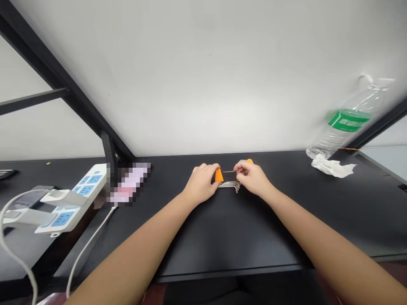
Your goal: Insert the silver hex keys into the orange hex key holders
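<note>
My left hand (202, 183) is closed around an orange hex key holder (219, 175) on the black table, in the middle of the head view. Several L-shaped hex keys (233, 185) lie beside the holder, their bent ends toward the right. With fingertips pinched, my right hand (251, 176) grips the end of a thin hex key (228, 171), which points left at the holder. Whether its far tip sits in the holder I cannot tell. Behind my right hand shows another orange piece (249, 161) with metal by it, mostly hidden.
At the right, a clear plastic bottle (346, 120) with a green label leans by the wall, a crumpled tissue (333, 166) below it. Leftward are a pixelated phone-like object (130, 184) on a white cable (90, 243), a power strip (85, 190) with plugs, and a black metal frame (63, 84).
</note>
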`<state>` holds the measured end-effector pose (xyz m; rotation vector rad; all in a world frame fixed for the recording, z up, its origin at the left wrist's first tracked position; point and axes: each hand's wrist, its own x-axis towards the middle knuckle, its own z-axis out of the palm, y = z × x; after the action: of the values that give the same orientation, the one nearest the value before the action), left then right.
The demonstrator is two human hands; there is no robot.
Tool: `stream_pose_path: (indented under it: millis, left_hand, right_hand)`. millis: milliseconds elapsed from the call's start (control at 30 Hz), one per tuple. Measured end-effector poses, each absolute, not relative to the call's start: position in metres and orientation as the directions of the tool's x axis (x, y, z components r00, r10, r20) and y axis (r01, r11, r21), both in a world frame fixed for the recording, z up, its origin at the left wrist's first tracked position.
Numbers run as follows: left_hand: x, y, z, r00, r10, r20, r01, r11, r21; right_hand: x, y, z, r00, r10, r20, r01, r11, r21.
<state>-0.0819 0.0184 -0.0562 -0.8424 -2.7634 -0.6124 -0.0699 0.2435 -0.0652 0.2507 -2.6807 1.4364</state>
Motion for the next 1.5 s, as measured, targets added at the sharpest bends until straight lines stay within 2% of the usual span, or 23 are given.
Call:
stream_pose_path:
  millis: [100, 167, 233, 333, 467, 567, 700, 833, 967, 1100, 1200, 1333, 1400, 1500]
  left_hand:
    - [-0.086, 0.014, -0.057, -0.87, 0.411, 0.273, 0.49, 0.786, 0.376]
    - [-0.086, 0.013, -0.057, -0.887, 0.376, 0.268, 0.459, 0.785, 0.416]
    - [-0.086, 0.013, -0.057, -0.889, 0.372, 0.268, 0.456, 0.777, 0.433]
    - [-0.084, 0.015, -0.057, -0.883, 0.385, 0.268, 0.467, 0.771, 0.433]
    - [-0.083, 0.016, -0.057, -0.873, 0.411, 0.264, 0.488, 0.746, 0.452]
    - [-0.08, 0.018, -0.056, -0.858, 0.439, 0.265, 0.512, 0.712, 0.48]
    - [-0.073, 0.024, -0.051, -0.82, 0.507, 0.266, 0.566, 0.652, 0.505]
    - [-0.067, 0.029, -0.047, -0.793, 0.552, 0.258, 0.597, 0.622, 0.506]
    - [-0.068, 0.029, -0.048, -0.775, 0.577, 0.259, 0.624, 0.63, 0.462]
    - [-0.076, 0.024, -0.055, -0.778, 0.563, 0.28, 0.629, 0.698, 0.343]
    - [-0.083, 0.019, -0.06, -0.817, 0.505, 0.28, 0.574, 0.756, 0.314]
    - [-0.088, 0.015, -0.064, -0.87, 0.408, 0.278, 0.487, 0.8, 0.351]
    - [-0.088, 0.015, -0.065, -0.876, 0.394, 0.278, 0.476, 0.797, 0.371]
    - [-0.087, 0.015, -0.065, -0.883, 0.386, 0.268, 0.466, 0.795, 0.39]
  right_hand:
    - [-0.075, 0.256, -0.063, -0.989, -0.131, 0.074, -0.146, 0.707, -0.692]
    - [-0.076, 0.261, -0.063, -0.981, -0.186, 0.046, -0.177, 0.785, -0.594]
    - [-0.076, 0.262, -0.063, -0.968, -0.245, 0.052, -0.235, 0.816, -0.528]
    - [-0.073, 0.259, -0.066, -0.947, -0.313, 0.073, -0.306, 0.809, -0.502]
    - [-0.068, 0.256, -0.066, -0.932, -0.359, 0.059, -0.335, 0.783, -0.525]
    - [-0.065, 0.253, -0.062, -0.933, -0.34, 0.121, -0.347, 0.755, -0.557]
    - [-0.062, 0.244, -0.054, -0.921, -0.298, 0.252, -0.388, 0.62, -0.682]
    - [-0.058, 0.232, -0.053, -0.913, -0.309, 0.265, -0.391, 0.48, -0.785]
    - [-0.058, 0.227, -0.056, -0.94, -0.245, 0.238, -0.327, 0.437, -0.838]
    - [-0.065, 0.238, -0.059, -0.976, -0.13, 0.174, -0.215, 0.47, -0.856]
    - [-0.073, 0.253, -0.061, -0.993, -0.077, 0.089, -0.118, 0.628, -0.769]
    - [-0.079, 0.268, -0.065, -0.982, -0.18, 0.062, -0.184, 0.817, -0.547]
    - [-0.079, 0.269, -0.067, -0.972, -0.224, 0.07, -0.23, 0.847, -0.48]
    - [-0.075, 0.266, -0.068, -0.957, -0.283, 0.065, -0.278, 0.828, -0.487]
